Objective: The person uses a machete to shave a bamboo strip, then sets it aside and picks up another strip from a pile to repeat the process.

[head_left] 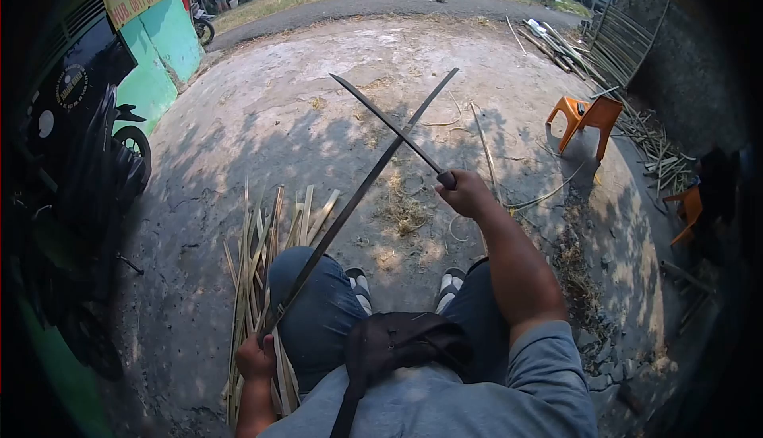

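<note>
My right hand (467, 195) is closed around the dark handle of a machete (381, 116), its narrow blade slanting up and to the left. My left hand (256, 358), low beside my left knee, is wrapped round the lower end of a long, flat dark strip (342, 219); I cannot tell whether it is bamboo or metal. The strip rises to the right across my knee, and the blade crosses its upper part in this view. Split bamboo slats (254, 259) lie in a bundle by my left leg, partly hidden behind my left hand and forearm.
An orange plastic chair (584, 120) stands at the right, with piled bamboo (560, 47) behind it along the wall. Motorcycles (95, 152) are parked at the left. Fibrous shavings (405, 211) and thin strips lie on the concrete ahead of my feet.
</note>
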The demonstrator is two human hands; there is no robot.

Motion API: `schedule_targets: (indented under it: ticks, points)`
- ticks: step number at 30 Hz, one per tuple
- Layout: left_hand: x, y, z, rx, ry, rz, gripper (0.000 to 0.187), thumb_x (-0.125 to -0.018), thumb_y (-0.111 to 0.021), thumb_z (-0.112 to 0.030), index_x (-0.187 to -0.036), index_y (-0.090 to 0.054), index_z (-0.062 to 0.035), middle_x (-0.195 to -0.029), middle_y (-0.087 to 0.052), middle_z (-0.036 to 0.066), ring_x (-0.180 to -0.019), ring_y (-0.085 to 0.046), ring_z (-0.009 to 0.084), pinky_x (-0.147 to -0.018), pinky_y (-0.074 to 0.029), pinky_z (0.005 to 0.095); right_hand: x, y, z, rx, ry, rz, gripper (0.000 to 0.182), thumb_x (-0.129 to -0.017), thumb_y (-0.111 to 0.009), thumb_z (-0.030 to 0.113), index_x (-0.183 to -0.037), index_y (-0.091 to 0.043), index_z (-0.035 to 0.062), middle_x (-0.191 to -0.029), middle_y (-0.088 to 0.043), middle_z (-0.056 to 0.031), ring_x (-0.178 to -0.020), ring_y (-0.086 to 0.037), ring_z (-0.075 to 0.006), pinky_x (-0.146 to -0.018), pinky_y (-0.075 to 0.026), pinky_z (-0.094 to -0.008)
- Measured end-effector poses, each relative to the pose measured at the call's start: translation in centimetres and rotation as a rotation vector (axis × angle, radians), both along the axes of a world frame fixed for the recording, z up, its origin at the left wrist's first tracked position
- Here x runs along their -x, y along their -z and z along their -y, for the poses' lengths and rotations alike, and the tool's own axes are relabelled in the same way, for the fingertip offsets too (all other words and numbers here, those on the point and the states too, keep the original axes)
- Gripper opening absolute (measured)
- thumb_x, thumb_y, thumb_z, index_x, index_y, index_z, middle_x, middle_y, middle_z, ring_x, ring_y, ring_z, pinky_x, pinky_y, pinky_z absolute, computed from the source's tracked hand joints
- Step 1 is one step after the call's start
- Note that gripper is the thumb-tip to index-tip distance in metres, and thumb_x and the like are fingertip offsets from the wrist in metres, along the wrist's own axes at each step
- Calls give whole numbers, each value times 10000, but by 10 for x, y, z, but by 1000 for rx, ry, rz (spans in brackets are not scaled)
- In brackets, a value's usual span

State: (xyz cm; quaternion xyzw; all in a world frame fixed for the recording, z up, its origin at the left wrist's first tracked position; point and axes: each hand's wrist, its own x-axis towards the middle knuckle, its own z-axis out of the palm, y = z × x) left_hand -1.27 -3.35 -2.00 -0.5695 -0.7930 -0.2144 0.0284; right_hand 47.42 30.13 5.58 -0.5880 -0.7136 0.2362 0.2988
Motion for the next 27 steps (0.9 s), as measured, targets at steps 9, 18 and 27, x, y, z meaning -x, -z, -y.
schedule_targets:
  ticks: [9, 18, 27]
  points:
    - [-8, -12, -1, -10, -1, 23, 778, -972, -453, -766, -773, -642, -37, -694, -628, 221, -693, -653, 489, -591, -482, 550, 58, -15, 41, -141, -413, 384, 167, -862, -699, 280, -904, -715, 119, -828, -718, -165, -825, -719, -401, -745, -565, -519]
    - [0, 19, 2, -21, 24, 68, 721, -1002, -472, -709, -819, -672, -41, -706, -644, 227, -708, -666, 487, -609, -497, 539, 35, -5, 10, -183, -227, 213, 204, -918, -684, 317, -897, -730, 120, -790, -707, -188, -790, -709, -413, -699, -557, -513]
    - [5, 4, 3, 33, -5, 2, 714, -988, -491, -717, -782, -648, -51, -730, -664, 209, -718, -675, 473, -612, -498, 544, 19, -13, 20, 99, -254, 147, 232, -872, -755, 298, -1027, -764, 125, -921, -746, -178, -908, -722, -394, -794, -563, -503]
